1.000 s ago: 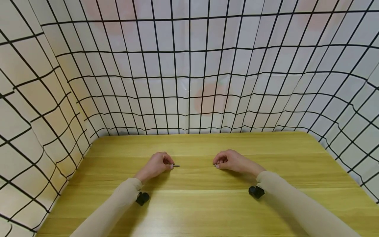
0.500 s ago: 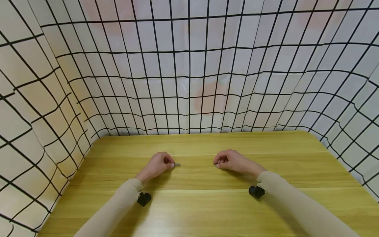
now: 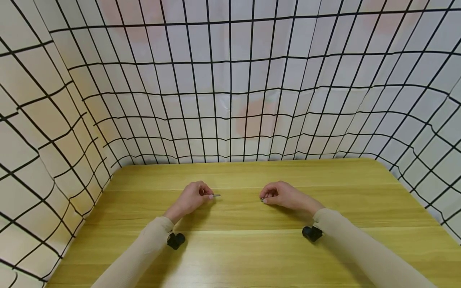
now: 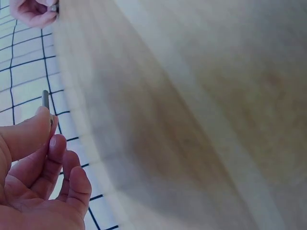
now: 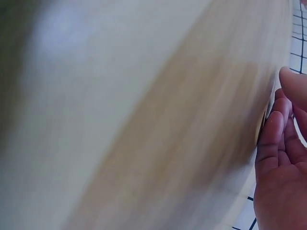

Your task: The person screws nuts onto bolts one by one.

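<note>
Between its thumb and fingers, my left hand (image 3: 192,197) pinches a thin grey metal rod (image 4: 45,99). The rod's free end points right in the head view; the other end is hidden by the fingertips. Across a gap to the right, my right hand (image 3: 284,195) pinches a small metal piece (image 3: 262,199) with thumb and fingers. That piece is mostly covered, so its kind cannot be told. At the top left of the left wrist view, the right hand (image 4: 33,10) also shows, holding the metal piece (image 4: 54,8).
Both hands are over a wooden table (image 3: 237,256) with light grain. White sheeting (image 3: 223,80) with a black grid stands behind it and on both sides. A small black device (image 3: 176,241) is on the left wrist, and another black device (image 3: 311,233) on the right.
My left hand has moved slightly up and right in the head view, carrying the rod, whose free end has lifted a little. The right hand has stayed nearly still.
</note>
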Motion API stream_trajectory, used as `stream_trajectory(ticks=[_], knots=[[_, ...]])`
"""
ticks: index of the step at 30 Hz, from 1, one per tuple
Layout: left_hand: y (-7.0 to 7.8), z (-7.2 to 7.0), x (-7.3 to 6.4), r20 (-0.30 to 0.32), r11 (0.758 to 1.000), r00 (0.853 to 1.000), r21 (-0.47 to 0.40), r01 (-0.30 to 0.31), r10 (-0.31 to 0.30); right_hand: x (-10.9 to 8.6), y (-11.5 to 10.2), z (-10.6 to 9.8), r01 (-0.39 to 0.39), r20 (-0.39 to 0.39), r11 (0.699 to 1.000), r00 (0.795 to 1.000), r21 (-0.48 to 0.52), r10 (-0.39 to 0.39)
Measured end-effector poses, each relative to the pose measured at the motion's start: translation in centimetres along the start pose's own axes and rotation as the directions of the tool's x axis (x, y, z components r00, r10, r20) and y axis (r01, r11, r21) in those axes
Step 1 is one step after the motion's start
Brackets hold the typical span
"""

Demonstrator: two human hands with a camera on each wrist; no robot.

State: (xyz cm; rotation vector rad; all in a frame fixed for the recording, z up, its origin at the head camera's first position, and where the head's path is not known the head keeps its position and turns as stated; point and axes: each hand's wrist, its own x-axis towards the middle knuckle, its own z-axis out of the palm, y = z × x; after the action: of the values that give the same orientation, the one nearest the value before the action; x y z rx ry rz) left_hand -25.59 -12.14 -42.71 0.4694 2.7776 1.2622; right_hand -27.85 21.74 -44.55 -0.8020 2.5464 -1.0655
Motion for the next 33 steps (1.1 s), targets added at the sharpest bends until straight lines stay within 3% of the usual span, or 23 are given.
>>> stream_trajectory(ticks=[20, 26, 33], knots=[[2.0, -0.8, -0.6, -0.059, 0.998, 0.997, -0.026, -0.055, 0.053, -0.2, -0.7, 0.3, 0.008, -0.104, 0.994, 0.995, 0.11, 0.004], [2.2, -0.7, -0.7, -0.079, 0.998, 0.996, -0.036, -0.052, 0.049, -0.5, -0.8, 0.6, 0.035, -0.186, 0.98, 0.982, 0.196, 0.003], [2.3, -0.6, -0.8, -0.095, 0.998, 0.995, -0.036, -0.047, 0.043, -1.0, -1.6, 1.1, 0.017, -0.268, 0.952, 0.961, 0.307, 0.07]])
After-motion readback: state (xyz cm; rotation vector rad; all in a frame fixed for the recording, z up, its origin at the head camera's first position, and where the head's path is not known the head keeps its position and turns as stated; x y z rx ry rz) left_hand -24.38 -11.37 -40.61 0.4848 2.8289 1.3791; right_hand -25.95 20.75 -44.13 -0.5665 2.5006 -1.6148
